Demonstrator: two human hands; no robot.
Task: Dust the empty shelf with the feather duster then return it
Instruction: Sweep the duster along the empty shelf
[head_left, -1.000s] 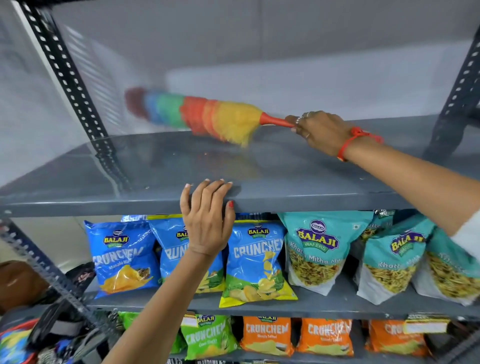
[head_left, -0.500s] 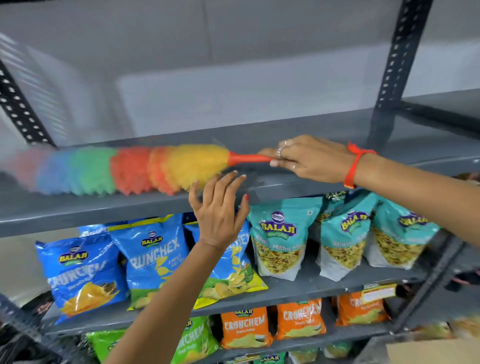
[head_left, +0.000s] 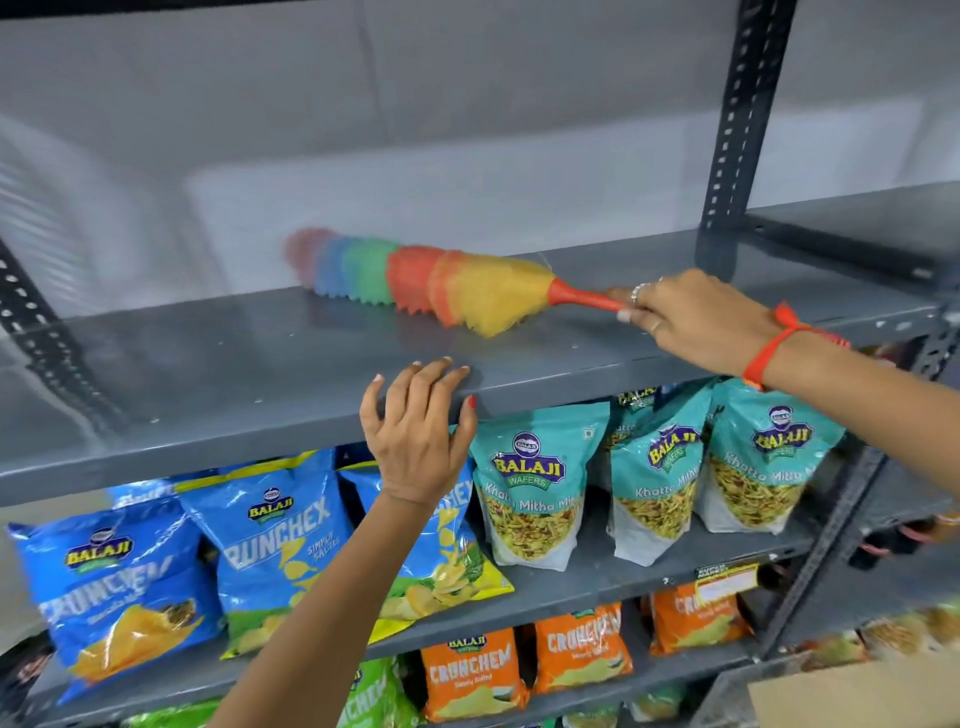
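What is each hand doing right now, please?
Left hand: open, fingers resting on the shelf edge.
Right hand: closed around the duster handle.

A pale wall (head_left: 467, 104), perhaps lightly glossy, stands behind grey perforated steel uprights (head_left: 737, 130).

Bright, even light; feather duster (head_left: 415, 278) tip motion-blurred, frame edges bowed.

Blue crisp bags (head_left: 270, 551), lower shelf, left. Teal Balaji Wafers pouches (head_left: 535, 488), same shelf, right, upright. Orange Crunchem bags (head_left: 582, 647), next shelf down. Green bag (head_left: 374, 696) beside them. Yellow price label (head_left: 727, 578) on shelf edge.
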